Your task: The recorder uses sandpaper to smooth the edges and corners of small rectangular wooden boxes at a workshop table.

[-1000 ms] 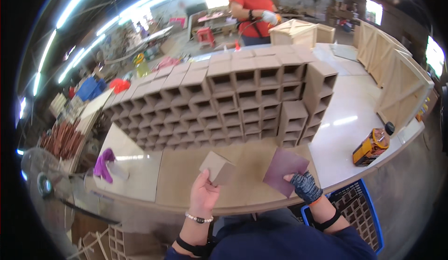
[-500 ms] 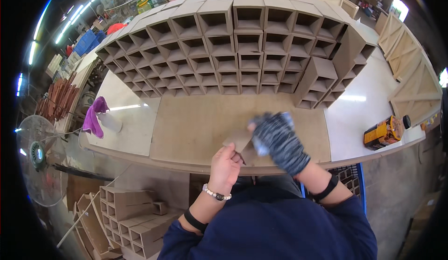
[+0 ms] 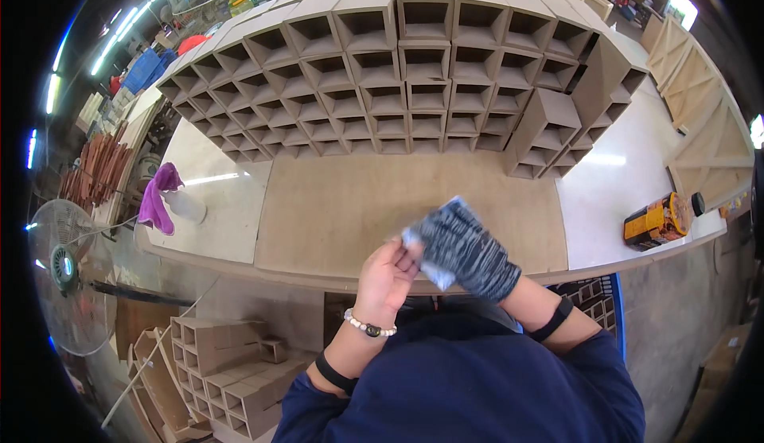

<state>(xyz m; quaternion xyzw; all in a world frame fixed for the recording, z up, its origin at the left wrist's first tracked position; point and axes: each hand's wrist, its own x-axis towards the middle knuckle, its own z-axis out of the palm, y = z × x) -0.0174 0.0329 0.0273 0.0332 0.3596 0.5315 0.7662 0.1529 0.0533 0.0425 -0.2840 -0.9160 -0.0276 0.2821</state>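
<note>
My bare left hand (image 3: 385, 274), with a beaded bracelet at the wrist, is closed with curled fingers just above the front of the table. Whatever it grips is hidden behind the fingers and the glove. My right hand (image 3: 468, 250) wears a grey knitted glove and presses a pale blue-white cloth-like sheet (image 3: 437, 276) close against the left fingertips. Beyond both hands, a wide stack of open-fronted brown boxes (image 3: 382, 65) stands in several rows. Two shorter columns of the same boxes (image 3: 549, 129) stand out at its right end.
The wooden tabletop (image 3: 342, 196) has white panels at both sides. On the left stands a white bottle (image 3: 188, 206) draped with a purple cloth (image 3: 161, 196); on the right lies a jar (image 3: 657, 222). A fan (image 3: 65, 272), more boxes (image 3: 231, 371) and a blue crate (image 3: 617, 308) surround the table.
My gloved right hand has moved down and left against my left fingers. The flat brown piece that showed between my hands is now covered. The view has shifted slightly.
</note>
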